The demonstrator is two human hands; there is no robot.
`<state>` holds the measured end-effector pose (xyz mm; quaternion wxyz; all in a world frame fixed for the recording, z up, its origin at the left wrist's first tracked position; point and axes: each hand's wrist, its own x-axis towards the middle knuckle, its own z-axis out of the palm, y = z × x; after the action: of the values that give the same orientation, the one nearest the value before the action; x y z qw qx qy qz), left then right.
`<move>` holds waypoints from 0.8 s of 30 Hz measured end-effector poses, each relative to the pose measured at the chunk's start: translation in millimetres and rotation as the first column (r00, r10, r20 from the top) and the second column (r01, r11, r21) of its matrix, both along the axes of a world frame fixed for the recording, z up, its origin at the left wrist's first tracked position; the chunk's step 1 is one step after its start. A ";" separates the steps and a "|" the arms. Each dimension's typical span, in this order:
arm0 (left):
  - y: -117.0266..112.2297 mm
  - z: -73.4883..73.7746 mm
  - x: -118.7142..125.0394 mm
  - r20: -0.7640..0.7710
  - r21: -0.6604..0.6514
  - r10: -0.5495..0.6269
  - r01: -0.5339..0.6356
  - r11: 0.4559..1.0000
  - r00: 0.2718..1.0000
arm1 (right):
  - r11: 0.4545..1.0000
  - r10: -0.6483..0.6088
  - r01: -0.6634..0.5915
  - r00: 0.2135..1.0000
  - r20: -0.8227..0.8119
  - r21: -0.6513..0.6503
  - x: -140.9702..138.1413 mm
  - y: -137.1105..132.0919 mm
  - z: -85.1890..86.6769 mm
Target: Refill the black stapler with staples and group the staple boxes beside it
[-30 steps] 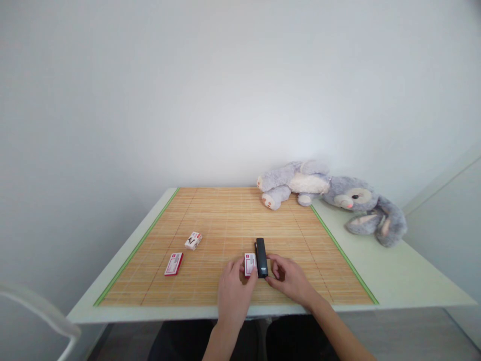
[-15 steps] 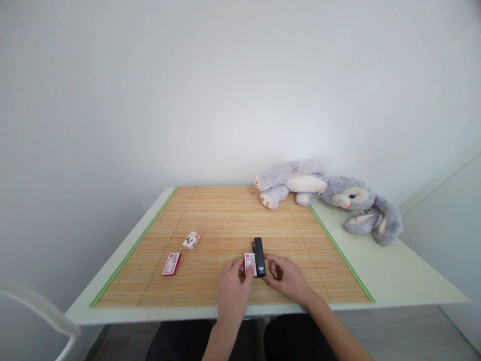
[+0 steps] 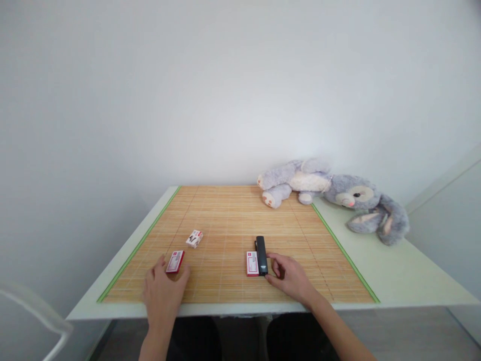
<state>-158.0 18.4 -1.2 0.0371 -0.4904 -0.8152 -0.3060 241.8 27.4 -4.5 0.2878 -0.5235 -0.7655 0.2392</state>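
Black stapler [image 3: 261, 255], one, lying lengthwise on the bamboo mat [image 3: 225, 210], near end toward the person seated in front of me.

Flat red-and-white box [image 3: 252, 264], one, close along the stapler's left side.

Right hand [image 3: 267, 266], at the stapler's right side: thumb and forefinger parted along that one side, remaining fingers curled, nothing pinched.

Left hand [image 3: 175, 269], well left of the stapler: thumb and fingers spread wide around a second red-and-white box [image 3: 175, 261]. Whether the fingertips touch it, I cannot quite tell from here.

Small white box with dark print [image 3: 194, 238], one, left of the stapler, about level with its far end.

Plush rabbit [image 3: 349, 193], grey, on its side, beyond and right of the stapler, partly on the mat, partly on the pale tabletop [image 3: 398, 271].

Handling note: the second box, being thin, is best taken evenly by opposite edges; the right hand should press lightly, lest the stapler skew against its neighbour.
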 end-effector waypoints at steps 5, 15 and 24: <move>5.4 2.3 -7.6 0.160 -0.051 -0.084 0.093 0.994 0.984 | 1.000 -0.003 0.003 1.000 0.010 0.007 -0.2 1.0 0.4; -20.8 12.4 140.5 0.498 0.298 -0.471 0.366 0.882 0.728 | 0.999 0.003 -0.004 1.000 0.013 0.034 -0.3 1.4 -1.9; -15.6 13.3 187.0 0.557 0.303 -0.523 0.428 0.852 0.645 | 0.999 0.007 -0.008 1.000 0.010 0.035 -1.7 2.0 -3.1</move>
<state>29.0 2.8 12.1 -0.2799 -0.5541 -0.5983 -0.5066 240.1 29.5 -7.6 0.2921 -0.5167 -0.7729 0.2244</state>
